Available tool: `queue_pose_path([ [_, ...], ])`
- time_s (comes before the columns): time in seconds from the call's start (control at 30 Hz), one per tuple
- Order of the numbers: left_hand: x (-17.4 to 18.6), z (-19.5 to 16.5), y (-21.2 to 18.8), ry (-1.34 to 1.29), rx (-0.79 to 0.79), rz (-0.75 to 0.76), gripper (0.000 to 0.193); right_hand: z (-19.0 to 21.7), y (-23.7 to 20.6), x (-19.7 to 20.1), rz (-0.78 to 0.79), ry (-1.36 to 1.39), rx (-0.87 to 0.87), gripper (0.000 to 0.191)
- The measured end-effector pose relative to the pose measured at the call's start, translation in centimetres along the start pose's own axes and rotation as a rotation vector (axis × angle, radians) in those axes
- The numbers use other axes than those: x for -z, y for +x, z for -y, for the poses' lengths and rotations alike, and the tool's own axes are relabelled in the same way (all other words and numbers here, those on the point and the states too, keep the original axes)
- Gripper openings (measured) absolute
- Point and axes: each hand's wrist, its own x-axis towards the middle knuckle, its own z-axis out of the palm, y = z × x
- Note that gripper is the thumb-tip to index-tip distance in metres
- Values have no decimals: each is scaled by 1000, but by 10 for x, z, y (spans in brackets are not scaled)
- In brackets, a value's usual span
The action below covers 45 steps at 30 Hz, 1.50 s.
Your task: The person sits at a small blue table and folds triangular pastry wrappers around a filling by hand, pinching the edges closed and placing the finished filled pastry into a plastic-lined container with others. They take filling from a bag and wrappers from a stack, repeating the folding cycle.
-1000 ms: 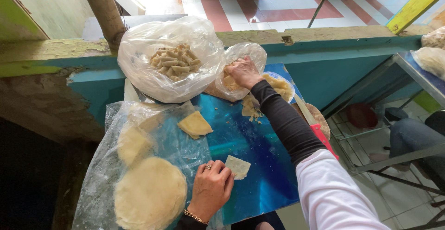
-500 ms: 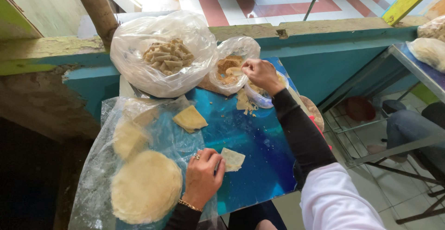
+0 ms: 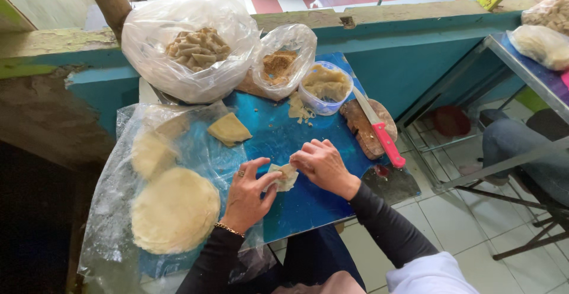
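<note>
1. The left hand (image 3: pixel 249 193) and the right hand (image 3: pixel 320 163) meet over a blue board (image 3: pixel 308 202), both pinching one small pale wrapper piece (image 3: pixel 283 176) between thumb and fingertips. The fingers are curled close on it, with a little filling showing in the fold.
2. The wrapper piece sits just above the board, between the two hands, near the board's middle.
3. Left of the grip, on a sheet of clear plastic (image 3: pixel 112 211), lies a round stack of thin wrappers (image 3: pixel 175 210), with a smaller stack (image 3: pixel 153 152) beyond it.
4. Beyond the grip and slightly left rests a folded wrapper wedge (image 3: pixel 229 129) at the plastic's edge.
5. Straight beyond the grip stands a clear tub of filling (image 3: pixel 325 86), with scraps of dough (image 3: pixel 299 109) beside it.
6. Farther off sit a large clear bag of rolled pieces (image 3: pixel 192 48) and a smaller bag of brown crumbs (image 3: pixel 281 63).
7. Right of the grip, a knife with a red handle (image 3: pixel 382 133) lies across a round wooden block (image 3: pixel 364 125).
</note>
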Motion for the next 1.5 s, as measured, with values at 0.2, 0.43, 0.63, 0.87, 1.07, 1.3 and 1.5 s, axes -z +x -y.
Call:
queue_pose_path([
  [0.2,1,-4,0,53,-29,106,35,10,-7,3,-81,-74,86,13],
  [0.43,-2,-1,-1,29,-26,136,28,12,-5,9,-87,-160,141,24],
  [0.63,1,0,0,0,-55,112,27,4,-1,6,-55,-111,90,18],
  [0.87,2,2,1,71,48,108,32,-46,11,-1,-4,225,-180,11],
  [1.07,0,4,2,74,29,132,30,-116,77,-4,-67,490,-456,16],
  [1.3,5,9,1,138,149,28,14,-152,193,-51,-322,-521,-86,9],
  [1.5,11,8,-2,166,183,32,21,-78,121,-31,-232,-221,-12,6],
])
